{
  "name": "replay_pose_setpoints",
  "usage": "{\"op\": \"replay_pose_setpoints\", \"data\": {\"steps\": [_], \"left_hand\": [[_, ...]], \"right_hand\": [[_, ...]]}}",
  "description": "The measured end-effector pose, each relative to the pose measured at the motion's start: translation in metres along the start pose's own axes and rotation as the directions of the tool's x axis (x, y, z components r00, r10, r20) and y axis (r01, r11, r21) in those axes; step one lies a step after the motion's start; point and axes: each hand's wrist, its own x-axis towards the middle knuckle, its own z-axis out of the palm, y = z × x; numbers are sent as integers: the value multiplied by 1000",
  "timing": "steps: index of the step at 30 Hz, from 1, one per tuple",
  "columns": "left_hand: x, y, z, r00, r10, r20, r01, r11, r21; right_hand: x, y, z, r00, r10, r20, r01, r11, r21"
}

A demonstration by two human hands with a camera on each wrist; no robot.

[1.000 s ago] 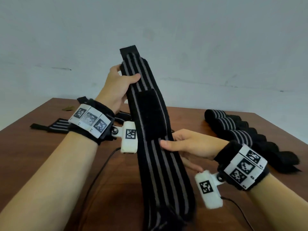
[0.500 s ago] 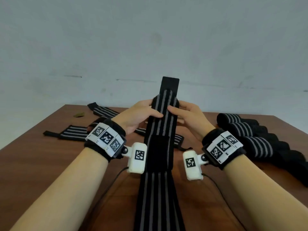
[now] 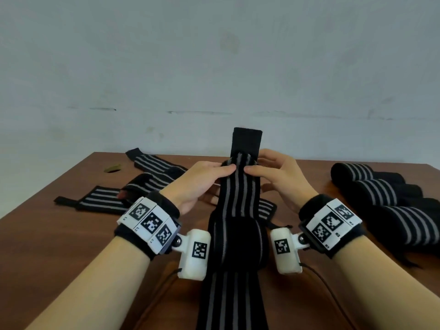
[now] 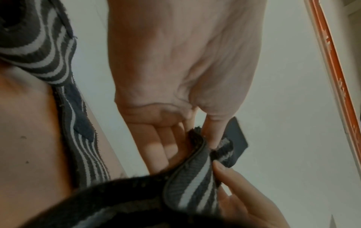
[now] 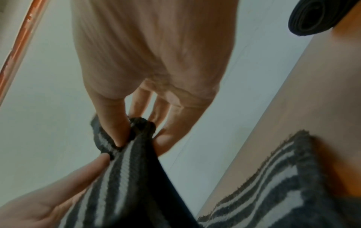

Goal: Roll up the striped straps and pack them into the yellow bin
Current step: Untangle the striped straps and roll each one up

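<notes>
Striped strap (image 3: 238, 186) pinched by both hands; bin unseen.

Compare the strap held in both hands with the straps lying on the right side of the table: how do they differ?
The held strap is mostly unrolled and long; the right-side straps are rolled into tight bundles. The held strap is lifted, pinched near its top by the left hand and right hand; the right-side straps rest untouched on the table. Both are black with grey stripes.

Black wristbands (image 3: 164, 206) bearing white coded tags
</notes>
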Motion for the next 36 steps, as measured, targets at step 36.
{"op": "replay_pose_setpoints", "data": {"steps": [36], "left_hand": [[-15, 21, 0, 1000, 2, -23, -1, 999, 50]], "right_hand": [[6, -34, 1, 963, -215, 163, 259, 909, -325]]}}
